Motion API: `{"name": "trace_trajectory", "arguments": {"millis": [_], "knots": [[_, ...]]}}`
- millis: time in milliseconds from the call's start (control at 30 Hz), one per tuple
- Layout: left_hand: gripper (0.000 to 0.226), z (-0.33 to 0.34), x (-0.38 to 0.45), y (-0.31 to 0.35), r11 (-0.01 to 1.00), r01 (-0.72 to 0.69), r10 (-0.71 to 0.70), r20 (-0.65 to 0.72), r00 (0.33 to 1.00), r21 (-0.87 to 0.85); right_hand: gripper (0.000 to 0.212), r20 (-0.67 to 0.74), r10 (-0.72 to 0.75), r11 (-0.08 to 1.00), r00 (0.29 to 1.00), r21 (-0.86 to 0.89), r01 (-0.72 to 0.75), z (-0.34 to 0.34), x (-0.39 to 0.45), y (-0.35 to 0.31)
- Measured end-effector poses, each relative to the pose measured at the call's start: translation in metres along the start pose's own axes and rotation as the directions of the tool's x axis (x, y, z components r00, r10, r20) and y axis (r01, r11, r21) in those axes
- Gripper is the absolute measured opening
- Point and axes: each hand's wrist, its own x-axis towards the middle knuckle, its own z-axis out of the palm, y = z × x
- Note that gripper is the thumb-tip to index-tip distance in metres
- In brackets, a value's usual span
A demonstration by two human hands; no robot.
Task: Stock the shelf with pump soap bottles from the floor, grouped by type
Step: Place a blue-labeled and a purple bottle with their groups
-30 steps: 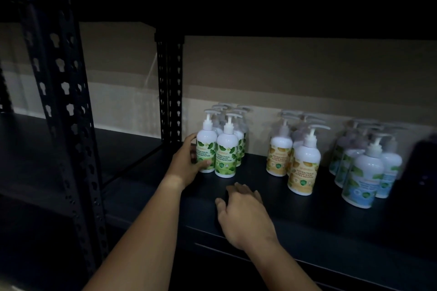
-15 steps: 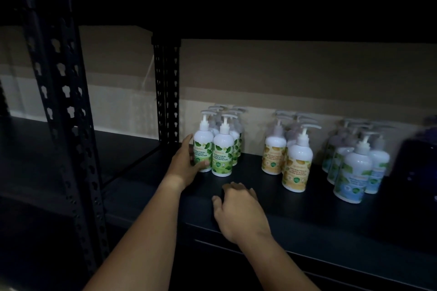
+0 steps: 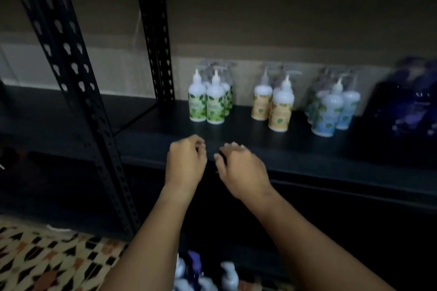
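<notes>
Both hands hover empty over the front edge of the dark metal shelf board [image 3: 307, 160]. The left hand [image 3: 185, 160] has its fingers loosely curled, gripping nothing; the right hand [image 3: 241, 168] is likewise relaxed and empty. Further back on that board stand the white pump bottles with green leaf labels [image 3: 208, 101], the yellow-labelled group [image 3: 274, 104] to their right, then the blue-labelled group [image 3: 331, 108] and blurred dark purple packs [image 3: 406, 104]. Below the board, unshelved pump bottles [image 3: 227, 274] wait on the floor. This looks like the gap between placements; the next move likely calls for reaching down and matching a bottle to its group.
</notes>
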Motion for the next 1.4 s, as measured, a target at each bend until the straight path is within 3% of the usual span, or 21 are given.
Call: {"name": "trace_trajectory", "arguments": {"millis": [133, 200, 267, 333, 433, 500, 567, 633, 767, 900, 967, 1067, 1200, 1400], "knots": [[0.013, 0.001, -0.078, -0.001, 0.951, -0.273, 0.231, -0.250, 0.940, -0.148, 0.029, -0.066, -0.059, 0.982, 0.996, 0.175, 0.070, -0.006, -0.060, 0.012], [0.017, 0.015, -0.119, -0.018, 0.939, -0.300, 0.255, -0.247, 0.935, -0.169, 0.029, -0.114, -0.058, 0.961, 0.992, 0.261, 0.087, 0.001, -0.094, 0.019], [0.019, 0.035, -0.154, -0.043, 0.957, -0.222, 0.205, -0.106, 0.973, -0.186, 0.030, -0.034, -0.004, 0.951, 0.999, 0.308, 0.014, 0.020, -0.125, 0.031], [0.025, 0.057, -0.186, -0.073, 0.982, -0.102, 0.123, 0.133, 0.983, -0.157, 0.030, 0.153, 0.114, 0.929, 0.982, 0.333, -0.160, 0.050, -0.153, 0.051], [0.040, 0.086, -0.225, -0.115, 1.000, 0.007, -0.006, 0.477, 0.879, 0.000, 0.036, 0.411, 0.257, 0.878, 0.875, 0.279, -0.389, 0.097, -0.191, 0.079], [0.050, 0.103, -0.241, -0.132, 0.995, -0.016, -0.050, 0.621, 0.782, 0.100, 0.039, 0.580, 0.300, 0.840, 0.758, 0.216, -0.497, 0.123, -0.215, 0.093], [0.056, 0.121, -0.249, -0.141, 0.983, -0.074, -0.067, 0.701, 0.710, 0.169, 0.032, 0.685, 0.295, 0.801, 0.666, 0.202, -0.563, 0.146, -0.239, 0.104], [0.055, 0.140, -0.254, -0.149, 0.973, -0.123, -0.058, 0.717, 0.695, 0.197, 0.031, 0.714, 0.306, 0.778, 0.630, 0.194, -0.597, 0.169, -0.259, 0.112], [0.044, 0.174, -0.254, -0.158, 0.946, -0.209, -0.044, 0.736, 0.675, 0.248, 0.048, 0.732, 0.305, 0.701, 0.610, 0.261, -0.663, 0.207, -0.282, 0.120], [0.031, 0.191, -0.243, -0.152, 0.896, -0.282, -0.129, 0.809, 0.574, 0.343, 0.048, 0.667, 0.346, 0.646, 0.660, 0.342, -0.683, 0.235, -0.295, 0.123], [0.033, 0.199, -0.239, -0.152, 0.897, -0.239, -0.210, 0.833, 0.511, 0.372, 0.046, 0.640, 0.344, 0.601, 0.686, 0.412, -0.685, 0.242, -0.299, 0.122], [0.038, 0.209, -0.235, -0.153, 0.897, -0.150, -0.304, 0.827, 0.473, 0.416, 0.054, 0.619, 0.352, 0.495, 0.702, 0.513, -0.701, 0.247, -0.302, 0.122], [0.040, 0.215, -0.235, -0.158, 0.883, -0.106, -0.353, 0.795, 0.494, 0.458, 0.056, 0.670, 0.320, 0.283, 0.670, 0.608, -0.742, 0.255, -0.306, 0.126], [0.039, 0.217, -0.239, -0.163, 0.903, -0.089, -0.319, 0.795, 0.516, 0.420, 0.050, 0.674, 0.323, 0.219, 0.665, 0.630, -0.745, 0.268, -0.316, 0.131]]}}
